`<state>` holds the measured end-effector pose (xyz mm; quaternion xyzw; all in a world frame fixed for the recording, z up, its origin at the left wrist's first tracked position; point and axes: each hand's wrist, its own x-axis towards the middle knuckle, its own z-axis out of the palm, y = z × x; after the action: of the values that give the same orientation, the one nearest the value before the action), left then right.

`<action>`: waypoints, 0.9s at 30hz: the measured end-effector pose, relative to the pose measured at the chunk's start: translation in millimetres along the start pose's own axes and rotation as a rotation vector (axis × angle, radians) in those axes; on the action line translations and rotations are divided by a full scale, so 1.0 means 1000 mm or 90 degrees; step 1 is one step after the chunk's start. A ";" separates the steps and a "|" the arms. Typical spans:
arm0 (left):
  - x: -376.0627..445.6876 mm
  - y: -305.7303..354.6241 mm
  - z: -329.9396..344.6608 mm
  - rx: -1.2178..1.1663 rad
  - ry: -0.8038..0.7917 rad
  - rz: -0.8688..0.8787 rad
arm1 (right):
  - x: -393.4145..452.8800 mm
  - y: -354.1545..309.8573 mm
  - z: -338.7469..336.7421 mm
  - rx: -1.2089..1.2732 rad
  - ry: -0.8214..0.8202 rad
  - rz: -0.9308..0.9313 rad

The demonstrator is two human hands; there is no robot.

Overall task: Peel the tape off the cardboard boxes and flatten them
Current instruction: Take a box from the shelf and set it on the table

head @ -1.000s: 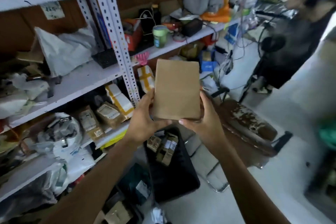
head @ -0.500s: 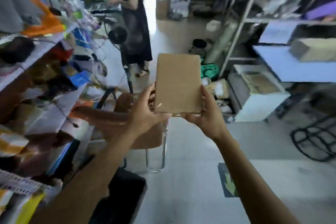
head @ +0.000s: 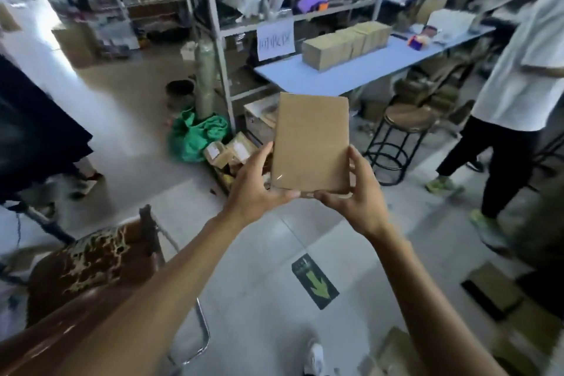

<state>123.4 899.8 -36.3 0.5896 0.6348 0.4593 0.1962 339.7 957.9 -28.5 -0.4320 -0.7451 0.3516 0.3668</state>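
Note:
A flat brown cardboard box [head: 309, 140] is held upright in front of me, its plain face toward the camera. My left hand [head: 258, 183] grips its lower left edge with the thumb along the bottom. My right hand [head: 357, 192] grips its lower right edge. A glint of clear tape shows near the box's bottom left corner. On the light blue table [head: 341, 76] behind stands a row of stacked flat cardboard [head: 345, 44].
A worn brown chair [head: 91, 259] stands at lower left, a round stool [head: 403, 128] under the table. One person in dark clothes [head: 33, 137] is at left, another in a white shirt [head: 525, 70] at right. Small boxes [head: 225, 151] and a green bag [head: 195, 134] lie by the shelf post.
My view has swung right, away from the shelves to the blue table and the room. Both hands keep the same grip on the box.

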 end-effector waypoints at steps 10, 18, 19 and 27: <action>0.176 0.016 0.113 -0.038 -0.087 0.046 | 0.136 0.094 -0.089 0.003 0.063 0.044; 0.311 -0.023 0.165 -0.064 -0.116 0.049 | 0.263 0.160 -0.104 0.012 0.053 0.070; 0.332 -0.030 0.171 -0.066 -0.119 0.051 | 0.284 0.169 -0.104 0.004 0.054 0.071; 0.510 -0.085 0.214 -0.071 -0.138 0.033 | 0.460 0.223 -0.106 -0.019 0.070 0.099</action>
<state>128.3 1458.5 -63.9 0.6401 0.5679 0.4324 0.2844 351.6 1479.7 -52.7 -0.5126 -0.6933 0.3435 0.3723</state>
